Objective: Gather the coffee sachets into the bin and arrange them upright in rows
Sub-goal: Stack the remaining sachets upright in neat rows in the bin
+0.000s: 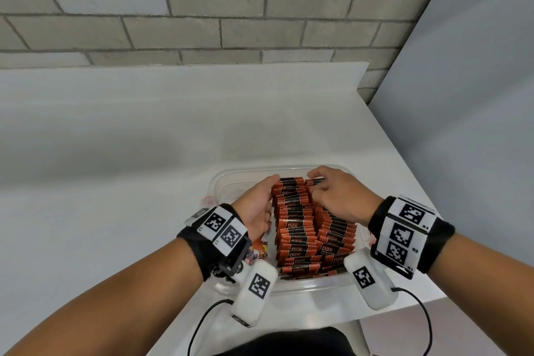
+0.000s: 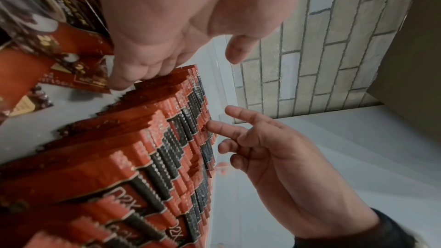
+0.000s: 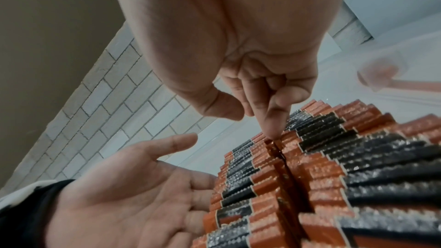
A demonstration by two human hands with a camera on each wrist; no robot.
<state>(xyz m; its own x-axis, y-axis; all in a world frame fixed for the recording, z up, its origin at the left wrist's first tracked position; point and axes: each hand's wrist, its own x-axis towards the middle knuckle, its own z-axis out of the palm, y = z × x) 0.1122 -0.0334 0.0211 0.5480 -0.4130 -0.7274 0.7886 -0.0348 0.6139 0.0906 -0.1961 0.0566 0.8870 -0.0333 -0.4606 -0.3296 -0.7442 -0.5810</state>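
A clear plastic bin (image 1: pixel 291 289) sits on the white table and holds red-and-black coffee sachets (image 1: pixel 297 228) standing upright in two rows. My left hand (image 1: pixel 257 202) lies with its palm and straight fingers against the left side of the left row (image 2: pixel 155 148), thumb over the far end. My right hand (image 1: pixel 338 196) hovers over the far end of the right row; in the right wrist view its fingertip (image 3: pixel 272 131) presses into the gap between the rows (image 3: pixel 334 167). Neither hand holds a sachet. A few sachets (image 2: pixel 78 44) lie flat on the bin floor under my left palm (image 2: pixel 167 25).
The bin stands near the table's front right corner; the table edge (image 1: pixel 404 170) runs close on the right beside a grey panel (image 1: pixel 462 95). A brick wall (image 1: pixel 202 9) backs the table. Cables (image 1: pixel 202 324) hang from the wrist units at the front.
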